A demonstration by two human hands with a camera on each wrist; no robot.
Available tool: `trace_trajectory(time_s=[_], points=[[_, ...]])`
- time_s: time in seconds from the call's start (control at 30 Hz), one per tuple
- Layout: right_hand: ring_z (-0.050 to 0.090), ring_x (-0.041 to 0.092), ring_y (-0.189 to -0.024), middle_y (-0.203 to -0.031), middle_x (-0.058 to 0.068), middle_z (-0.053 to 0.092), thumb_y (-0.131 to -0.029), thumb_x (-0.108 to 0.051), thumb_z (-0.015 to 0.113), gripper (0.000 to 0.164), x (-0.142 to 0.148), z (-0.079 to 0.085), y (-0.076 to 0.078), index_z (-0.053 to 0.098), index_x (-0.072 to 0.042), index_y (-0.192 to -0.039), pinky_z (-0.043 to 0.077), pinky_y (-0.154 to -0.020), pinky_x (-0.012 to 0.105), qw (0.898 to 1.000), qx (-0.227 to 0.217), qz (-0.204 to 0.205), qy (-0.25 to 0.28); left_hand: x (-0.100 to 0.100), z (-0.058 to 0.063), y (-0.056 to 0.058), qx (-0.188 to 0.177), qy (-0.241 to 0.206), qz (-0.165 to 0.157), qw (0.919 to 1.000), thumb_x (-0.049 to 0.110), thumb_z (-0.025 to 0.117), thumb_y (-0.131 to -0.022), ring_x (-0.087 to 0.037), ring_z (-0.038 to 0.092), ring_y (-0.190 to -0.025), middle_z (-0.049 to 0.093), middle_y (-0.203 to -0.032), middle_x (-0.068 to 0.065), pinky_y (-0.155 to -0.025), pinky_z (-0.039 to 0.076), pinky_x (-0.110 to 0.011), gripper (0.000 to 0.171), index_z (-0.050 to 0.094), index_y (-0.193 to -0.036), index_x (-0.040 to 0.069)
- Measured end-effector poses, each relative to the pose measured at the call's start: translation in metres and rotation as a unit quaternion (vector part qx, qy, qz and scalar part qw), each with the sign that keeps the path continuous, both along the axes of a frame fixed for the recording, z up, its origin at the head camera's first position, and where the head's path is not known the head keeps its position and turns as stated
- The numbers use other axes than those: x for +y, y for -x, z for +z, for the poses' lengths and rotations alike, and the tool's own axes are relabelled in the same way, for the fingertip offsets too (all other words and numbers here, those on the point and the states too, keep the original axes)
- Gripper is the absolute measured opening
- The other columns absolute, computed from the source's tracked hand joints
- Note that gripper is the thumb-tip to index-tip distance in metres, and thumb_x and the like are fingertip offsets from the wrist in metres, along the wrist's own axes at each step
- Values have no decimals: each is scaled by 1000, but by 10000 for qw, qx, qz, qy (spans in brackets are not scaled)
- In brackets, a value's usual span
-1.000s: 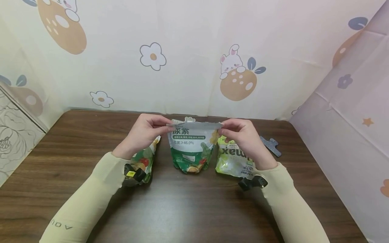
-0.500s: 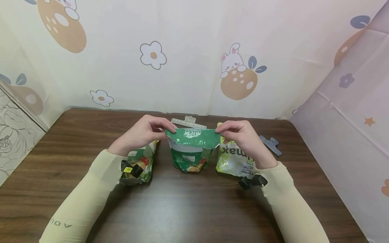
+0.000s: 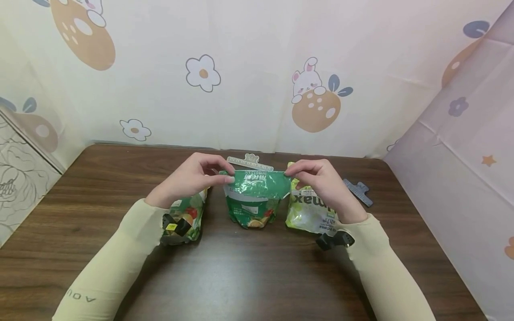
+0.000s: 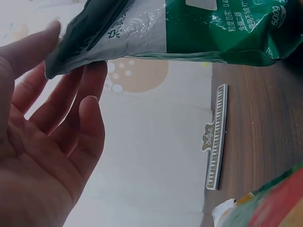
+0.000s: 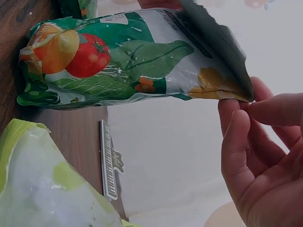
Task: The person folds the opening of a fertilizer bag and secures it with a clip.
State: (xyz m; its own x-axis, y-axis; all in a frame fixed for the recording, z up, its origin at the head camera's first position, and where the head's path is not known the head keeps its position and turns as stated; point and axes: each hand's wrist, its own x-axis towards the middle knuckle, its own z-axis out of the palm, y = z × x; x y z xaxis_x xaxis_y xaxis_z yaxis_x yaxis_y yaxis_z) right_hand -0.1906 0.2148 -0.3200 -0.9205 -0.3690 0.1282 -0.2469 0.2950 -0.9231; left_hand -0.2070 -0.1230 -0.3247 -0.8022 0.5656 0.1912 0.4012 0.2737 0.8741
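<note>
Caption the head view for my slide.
Left grip and right grip pinch the folded top of the middle pouch, a pale clip lying behind.

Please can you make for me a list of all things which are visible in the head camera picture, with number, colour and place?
Middle pouch: 1, green and white, centre, between the hands
Left pouch: 1, mainly green with a vegetable print, partly hidden by the left arm
Right pouch: 1, pale and lime green, partly hidden by the right arm
Pale clip: 1, whitish, behind the middle pouch
Blue-grey clip: 1, right of the right pouch
Table: 1, dark brown, under everything
Backdrop: pale, printed, behind and right; number of sheets unclear
Panel: 1, white with line drawing, far left
Wrist cameras: 2, black, at the wrists
Sleeves: 2, pale yellow, on both arms
Left hand: 1, bare, pinching the middle pouch's top
Right hand: 1, bare, pinching its other top corner
</note>
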Motion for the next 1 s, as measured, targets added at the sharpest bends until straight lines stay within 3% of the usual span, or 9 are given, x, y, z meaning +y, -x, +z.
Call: trace_trajectory(time_s=[0.27, 0.57, 0.73, 0.83, 1.0], points=[[61, 23, -99, -111, 12, 68, -99, -1, 57, 17, -7, 4, -6, 74, 2, -101, 53, -78, 34, 9996, 232, -140, -93, 9, 0, -5, 503, 132, 259, 9983, 18, 79, -87, -17, 60, -90, 69, -101, 3, -78, 52, -39, 14, 73, -101, 16], [59, 15, -98, -108, -5, 70, -100, -6, 57, 22, -20, 9, -17, 75, -14, -107, 47, -81, 39, 9881, 1127, -404, -966, 17, 3, -14, 822, 385, 667, 9936, 19, 80, -87, -14, 60, -82, 69, -90, 5, -73, 52, -37, 15, 75, -101, 17], [60, 16, -99, -108, -2, 70, -102, -8, 53, 23, -26, 11, -21, 74, -11, -111, 47, -85, 43, 9864, 1300, -383, -931, 18, 2, -15, 925, 321, 637, 9932, 17, 80, -86, -13, 61, -80, 70, -88, 6, -72, 51, -37, 13, 77, -99, 17], [61, 12, -97, -105, -4, 71, -101, -13, 59, 18, -31, 10, -23, 74, -11, -109, 50, -84, 41, 9799, 1624, -381, -1097, 19, 2, -16, 1005, 225, 545, 9932, 16, 81, -85, -13, 61, -78, 69, -87, 8, -69, 50, -36, 13, 77, -97, 18], [63, 8, -91, -99, -9, 71, -93, -17, 73, 11, -41, 7, -27, 77, -15, -103, 52, -75, 40, 9583, 2472, -299, -1404, 21, 3, -18, 1096, 73, 345, 9933, 16, 81, -85, -13, 59, -76, 69, -86, 10, -67, 50, -37, 13, 78, -97, 19]])
